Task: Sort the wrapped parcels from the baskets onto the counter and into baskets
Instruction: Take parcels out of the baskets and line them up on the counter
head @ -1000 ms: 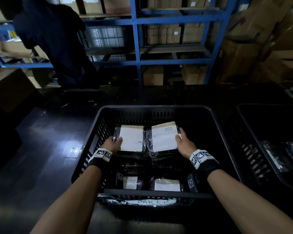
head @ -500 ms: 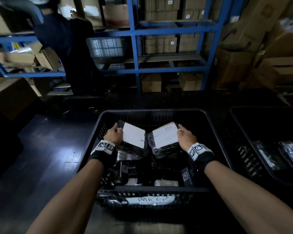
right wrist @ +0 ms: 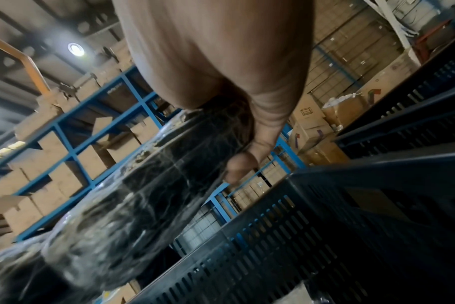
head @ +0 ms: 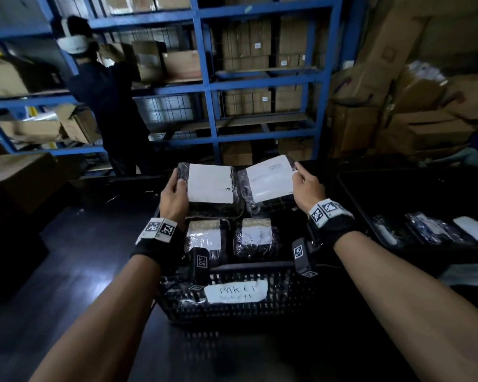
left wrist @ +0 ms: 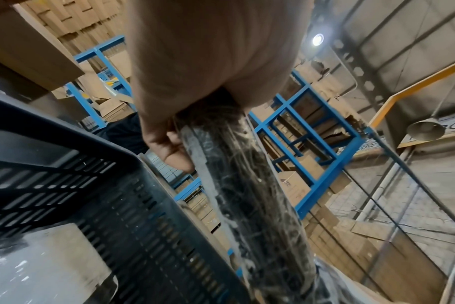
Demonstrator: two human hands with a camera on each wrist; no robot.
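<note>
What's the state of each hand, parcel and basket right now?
Left hand: grips left parcel, lifted above basket.
Right hand: grips right parcel, lifted, tilted.
Basket: two parcels still lying flat inside.
Right basket: holds wrapped items.

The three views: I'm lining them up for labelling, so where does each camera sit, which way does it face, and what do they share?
Head: on the head, looking forward and down; both forearms, left hand and right hand, each holding a parcel above the basket.
Left wrist: under the wrist, looking along the left hand's fingers up at the shelving; left parcel.
Right wrist: likewise; right parcel.
Shared: parcels, basket, shelving.
</note>
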